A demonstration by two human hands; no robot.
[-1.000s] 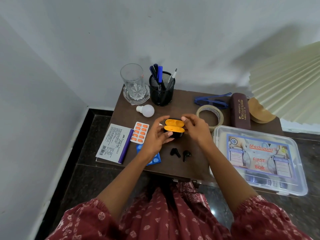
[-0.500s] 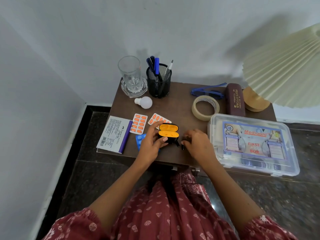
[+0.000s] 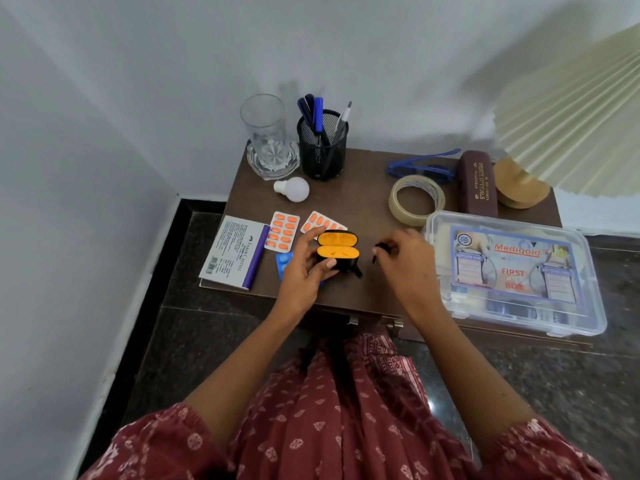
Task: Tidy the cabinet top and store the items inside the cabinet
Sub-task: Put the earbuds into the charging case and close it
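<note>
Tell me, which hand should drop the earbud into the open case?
Probably the right hand: it already pinches an earbud beside the open case, which the left hand is busy holding.

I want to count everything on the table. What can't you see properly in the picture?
- Head view: blue pill strip, mostly hidden under the left hand.
- Earbud in the right hand: fingers cover most of it.
- Lamp shade: cut off by the right edge.
- First aid box contents: blurred.

Brown cabinet top (image 3: 360,202), glass (image 3: 266,140), pen holder (image 3: 323,150), tape roll (image 3: 416,199), first-aid box (image 3: 516,271)
</note>
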